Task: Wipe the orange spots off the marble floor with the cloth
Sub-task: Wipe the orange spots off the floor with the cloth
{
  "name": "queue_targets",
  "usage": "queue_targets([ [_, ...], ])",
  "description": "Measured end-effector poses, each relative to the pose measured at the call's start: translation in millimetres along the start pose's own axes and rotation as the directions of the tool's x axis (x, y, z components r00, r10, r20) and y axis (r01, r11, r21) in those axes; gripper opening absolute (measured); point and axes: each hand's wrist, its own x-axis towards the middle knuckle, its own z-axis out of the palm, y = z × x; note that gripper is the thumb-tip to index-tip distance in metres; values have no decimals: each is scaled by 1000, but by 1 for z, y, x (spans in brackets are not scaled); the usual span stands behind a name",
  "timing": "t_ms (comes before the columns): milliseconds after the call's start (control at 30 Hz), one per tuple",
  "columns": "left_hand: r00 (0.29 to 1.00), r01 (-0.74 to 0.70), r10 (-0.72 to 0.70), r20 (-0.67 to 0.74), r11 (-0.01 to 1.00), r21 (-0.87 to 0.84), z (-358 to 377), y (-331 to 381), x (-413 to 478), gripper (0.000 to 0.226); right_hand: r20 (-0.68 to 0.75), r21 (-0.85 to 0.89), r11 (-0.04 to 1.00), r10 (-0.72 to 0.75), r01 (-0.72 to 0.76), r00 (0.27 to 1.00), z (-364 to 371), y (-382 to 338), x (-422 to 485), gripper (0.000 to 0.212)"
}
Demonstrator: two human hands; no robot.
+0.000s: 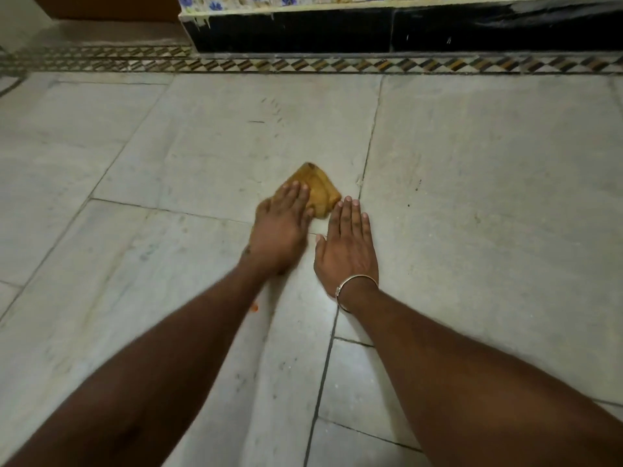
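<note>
A folded mustard-yellow cloth (316, 190) lies on the pale marble floor (472, 163) near the middle of the view. My left hand (281, 230) presses flat on the cloth's near-left part, fingers together; it is slightly blurred. Just right of the cloth, my right hand (347, 244) rests palm-down on the bare floor, fingers straight, with a silver bangle at the wrist. It does not touch the cloth. One small orange spot (254, 308) shows beside my left forearm; the arm may hide more.
A patterned tile border (303, 64) runs across the far floor. Behind it stands a black-faced step (337, 32) with flowered tiles on top. Dark grout lines cross the marble slabs.
</note>
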Motion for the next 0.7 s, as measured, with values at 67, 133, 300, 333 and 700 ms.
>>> queue_targets([
  [67,981,195,-195,1,981,-1,-7,-39,11,55,3,-4,1000,-4,4,1000,0,2,-3,73],
  [133,941,337,-337,-13,942,-13,-16,-60,-10,54,4,-2,1000,-6,6,1000,0,2,-3,73],
  [300,926,372,-377,-6,917,-144,-29,-51,-29,45,42,7,1000,1,-2,999,-1,-1,-1,70],
  [333,915,395,-403,10,891,-224,-40,-53,-23,44,57,1,1000,-6,6,998,-3,1,-2,70],
  [700,973,221,-212,96,970,-98,-65,-56,-30,42,155,28,999,-50,47,987,-12,8,-1,70],
])
